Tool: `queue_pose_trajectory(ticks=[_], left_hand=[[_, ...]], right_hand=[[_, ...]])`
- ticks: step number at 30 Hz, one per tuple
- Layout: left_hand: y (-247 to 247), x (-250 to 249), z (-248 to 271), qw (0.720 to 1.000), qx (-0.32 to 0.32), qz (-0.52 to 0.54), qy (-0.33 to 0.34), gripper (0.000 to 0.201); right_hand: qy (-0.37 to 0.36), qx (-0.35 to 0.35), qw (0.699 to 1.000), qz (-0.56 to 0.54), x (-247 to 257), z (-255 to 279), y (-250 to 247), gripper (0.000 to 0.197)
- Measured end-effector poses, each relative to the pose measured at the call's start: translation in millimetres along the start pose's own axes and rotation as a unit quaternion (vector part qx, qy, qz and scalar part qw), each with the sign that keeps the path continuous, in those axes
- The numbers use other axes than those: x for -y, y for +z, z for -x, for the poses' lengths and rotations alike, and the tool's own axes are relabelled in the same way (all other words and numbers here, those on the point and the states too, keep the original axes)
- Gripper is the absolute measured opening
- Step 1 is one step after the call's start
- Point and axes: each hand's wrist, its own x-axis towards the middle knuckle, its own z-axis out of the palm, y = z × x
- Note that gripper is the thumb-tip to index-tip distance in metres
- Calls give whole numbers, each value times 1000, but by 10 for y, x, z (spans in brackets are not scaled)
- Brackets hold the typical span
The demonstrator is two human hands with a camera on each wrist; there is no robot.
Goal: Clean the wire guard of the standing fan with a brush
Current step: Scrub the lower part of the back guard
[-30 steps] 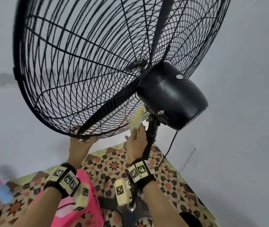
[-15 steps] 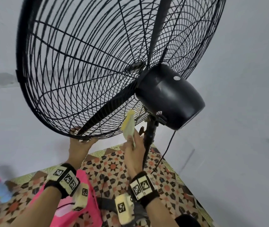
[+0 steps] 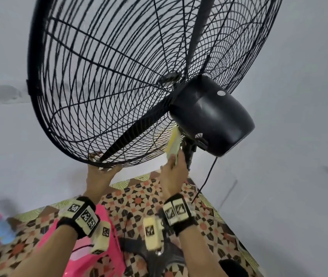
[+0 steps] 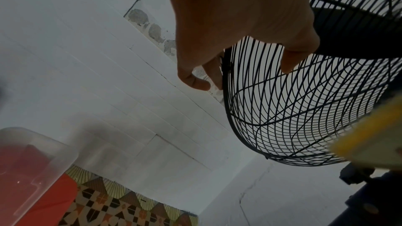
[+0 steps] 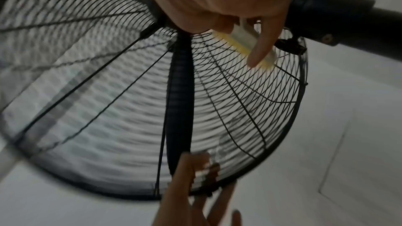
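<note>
The fan's black wire guard [image 3: 107, 80] fills the upper head view, tilted, with the black motor housing [image 3: 213, 114] behind it. My left hand [image 3: 101, 172] grips the guard's bottom rim; the left wrist view shows the fingers [image 4: 195, 78] and thumb curled round the guard [image 4: 293, 109]. My right hand [image 3: 174, 166] holds a brush [image 3: 173, 144] with a pale handle and yellow bristles, its bristles against the rear guard just below the motor housing. In the right wrist view the brush [image 5: 245, 40] lies on the wires [image 5: 228, 92], a forefinger stretched along it.
The fan pole [image 3: 189, 154] stands right of the right hand, with a black cord [image 3: 207, 176] hanging from the motor. A pink plastic object [image 3: 103, 246] and patterned floor [image 3: 139, 200] lie below. White walls are close. A clear container [image 4: 32, 169] sits at the left.
The right hand slid the brush down and left along the rear guard, then back up towards the motor housing. The left hand kept its hold on the rim.
</note>
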Motion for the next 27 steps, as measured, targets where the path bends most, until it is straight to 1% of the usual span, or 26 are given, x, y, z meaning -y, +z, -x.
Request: queue_pose_trajectory(ticks=[1,2,3,5,7,8,9,11,12,14,15,17,18,19,20,21,23,25,27], left_hand=[[-3,5,-9,1000,-1,0,-2,99],[-9,6,-15,1000,-3,0,-4,102],[-18,11,-17,1000,-4,0,-3,107],[-19,12,-4,1000,-5,-2,-4,111],[5,43,31,1000,-7,2,-6,101],[22,60,38,1000,-9,4,-7,94],[33,63,44,1000,-10,5,-4,91],[41,64,49,1000,-9,7,-6,89],[41,46,49,1000,-12,8,-7,87],[28,39,38,1000,-17,8,-10,86],[26,40,33,1000,-18,6,-9,86],[27,61,45,1000,-25,8,-7,88],[35,58,61,1000,-22,13,-9,92],[49,58,69,1000,-18,16,-12,95],[63,41,83,1000,-22,15,-16,95],[77,28,96,999,-25,11,-25,92],[92,-9,102,999,-32,13,-33,86],[87,-21,88,999,-36,15,-34,87],[86,-9,80,998,-42,26,-37,90]], right_hand=[[19,-10,1000,0,45,-62,60,30],[37,0,999,-3,69,-100,123,31],[40,17,999,-9,63,-91,169,33],[17,53,998,-13,32,34,140,36],[-26,82,996,4,-45,172,29,37],[-36,78,996,10,-80,176,-22,36],[-29,59,998,10,-95,127,-33,35],[14,19,1000,0,-98,-26,43,32],[23,16,1000,-2,-65,-84,90,31],[28,38,999,-12,-40,-56,133,32],[18,55,998,-15,-44,0,111,33],[-33,84,996,10,-124,115,28,36],[-59,87,994,34,-192,137,-13,34],[-82,76,992,52,-227,129,-39,30],[-84,49,994,53,-231,80,-29,23],[-74,17,997,33,-207,29,-3,19],[-48,-25,999,-9,-101,-62,115,19],[-29,-14,999,-31,10,-62,210,28],[-31,25,999,-20,13,39,183,34]])
